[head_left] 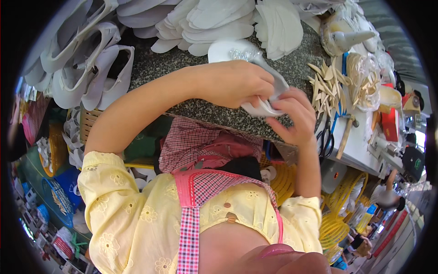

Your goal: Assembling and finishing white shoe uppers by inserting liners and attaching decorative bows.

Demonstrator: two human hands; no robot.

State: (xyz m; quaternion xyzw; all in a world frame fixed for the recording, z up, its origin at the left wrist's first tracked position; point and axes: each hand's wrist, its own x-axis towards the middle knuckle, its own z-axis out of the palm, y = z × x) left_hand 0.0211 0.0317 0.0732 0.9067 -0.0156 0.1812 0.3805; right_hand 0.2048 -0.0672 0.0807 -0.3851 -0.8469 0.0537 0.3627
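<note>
A white shoe with a glittery ornament on its front is held over the near edge of the speckled stone worktop. My left hand reaches across it, its fingers curled closed on the shoe's side. On the shoe's other end my right hand pinches the edge between thumb and fingers; it is slightly blurred. Parts of the shoe are hidden behind both hands. Beyond it lie stacks of white sole-shaped pieces.
White shoes crowd the worktop's left end. At the right are pale pointed slips, a plastic-bagged bundle, black-handled scissors, a hammer and a glue-smeared container. Yellow baskets stand below.
</note>
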